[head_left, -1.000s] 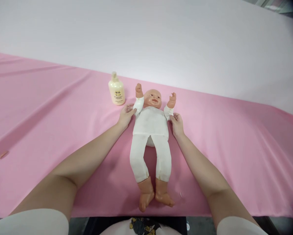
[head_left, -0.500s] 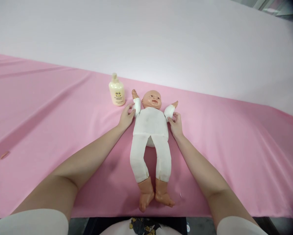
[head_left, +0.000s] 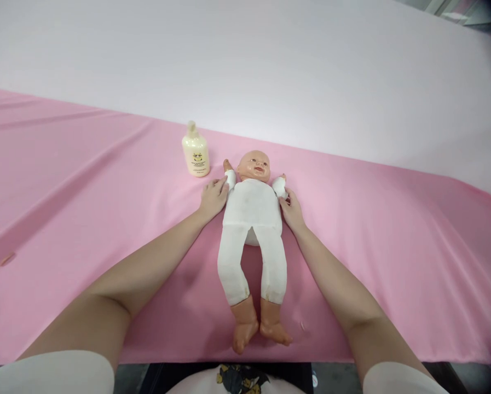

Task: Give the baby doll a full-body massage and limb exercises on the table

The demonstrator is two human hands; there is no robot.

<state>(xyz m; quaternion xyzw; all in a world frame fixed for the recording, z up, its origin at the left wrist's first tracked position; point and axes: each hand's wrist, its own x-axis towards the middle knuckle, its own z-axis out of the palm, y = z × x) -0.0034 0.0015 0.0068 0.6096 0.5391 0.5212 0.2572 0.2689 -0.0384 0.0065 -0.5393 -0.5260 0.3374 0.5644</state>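
A baby doll (head_left: 251,205) with a white cloth body lies on its back, head away from me and bare feet toward me. My left hand (head_left: 214,198) has its fingers around the doll's arm on the left of the picture, near the elbow. On the other side my right hand (head_left: 292,210) holds the other arm, thumb at the inner side and fingers at the outer. Both doll arms bend up beside its head. Parts of my fingertips are hidden behind the sleeves.
A cream-coloured pump bottle (head_left: 196,156) with a printed label stands left of the doll's head. Pink cloth (head_left: 372,246) covers the near part of the table, white cloth (head_left: 245,65) the far part. A small brownish piece (head_left: 7,259) lies far left.
Both doll arms have moved inward, closer to its head and body, with my hands on them. The bottle and the doll's legs have stayed where they were.
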